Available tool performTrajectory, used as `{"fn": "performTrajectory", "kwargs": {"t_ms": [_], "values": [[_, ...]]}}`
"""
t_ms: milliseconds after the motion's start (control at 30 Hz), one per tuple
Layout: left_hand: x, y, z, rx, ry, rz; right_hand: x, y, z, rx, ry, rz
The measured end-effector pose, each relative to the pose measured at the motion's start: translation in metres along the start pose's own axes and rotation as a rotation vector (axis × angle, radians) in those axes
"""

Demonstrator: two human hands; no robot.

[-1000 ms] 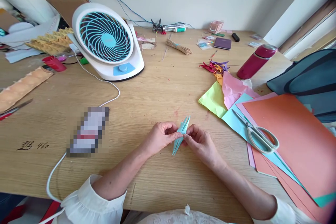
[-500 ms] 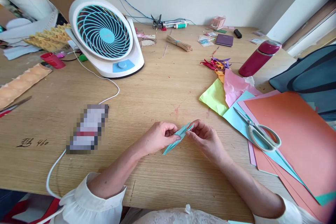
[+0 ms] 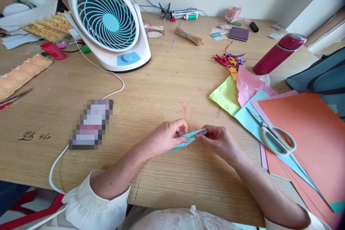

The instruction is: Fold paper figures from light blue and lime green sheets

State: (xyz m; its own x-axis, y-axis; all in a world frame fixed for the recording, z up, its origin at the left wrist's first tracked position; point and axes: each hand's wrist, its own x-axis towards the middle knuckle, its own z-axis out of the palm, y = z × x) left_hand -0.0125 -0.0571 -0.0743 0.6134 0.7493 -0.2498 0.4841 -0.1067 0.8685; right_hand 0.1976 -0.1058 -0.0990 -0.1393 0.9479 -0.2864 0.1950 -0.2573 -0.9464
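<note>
A narrow piece of folded light-blue paper [image 3: 191,137] is held between my two hands, just above the table's front middle. My left hand [image 3: 170,136] grips its left part, thumb on top and fingers curled behind. At the right tip, my right hand [image 3: 219,142] pinches the paper between thumb and forefinger. The folds lie pressed together, and the lower left end is partly covered by my left hand. Off to the right, white-handled scissors [image 3: 279,140] rest on a stack of coloured sheets [image 3: 309,125].
A white fan [image 3: 132,57] stands at the back left, its cable running to a phone [image 3: 91,124]. Crumpled green paper [image 3: 226,96] and pink paper [image 3: 249,84] lie right of centre. Behind them are a red thermos [image 3: 279,54], paper scraps [image 3: 230,61] and a bundle of sticks [image 3: 189,36].
The folded paper has turned to lie flatter, more nearly level, and my right hand has shifted slightly right with its tip. The camera view has tilted a little downward.
</note>
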Motion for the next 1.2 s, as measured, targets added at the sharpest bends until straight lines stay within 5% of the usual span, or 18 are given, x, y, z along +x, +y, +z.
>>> {"fn": "performTrajectory", "kwargs": {"t_ms": [333,700,967,1200], "values": [[0.002,-0.006,0.005,-0.035,0.067,0.028,0.001,-0.001,0.007,0.214,0.170,-0.025],[-0.001,-0.014,0.026,0.296,0.123,0.198,-0.006,-0.005,0.007,-0.460,0.075,-0.280],[-0.005,-0.017,0.021,0.376,0.079,0.327,-0.008,-0.003,0.008,-0.639,0.054,-0.289],[-0.022,-0.020,0.021,0.776,0.093,0.615,-0.006,-0.007,0.010,-0.725,0.075,-0.245]]}}
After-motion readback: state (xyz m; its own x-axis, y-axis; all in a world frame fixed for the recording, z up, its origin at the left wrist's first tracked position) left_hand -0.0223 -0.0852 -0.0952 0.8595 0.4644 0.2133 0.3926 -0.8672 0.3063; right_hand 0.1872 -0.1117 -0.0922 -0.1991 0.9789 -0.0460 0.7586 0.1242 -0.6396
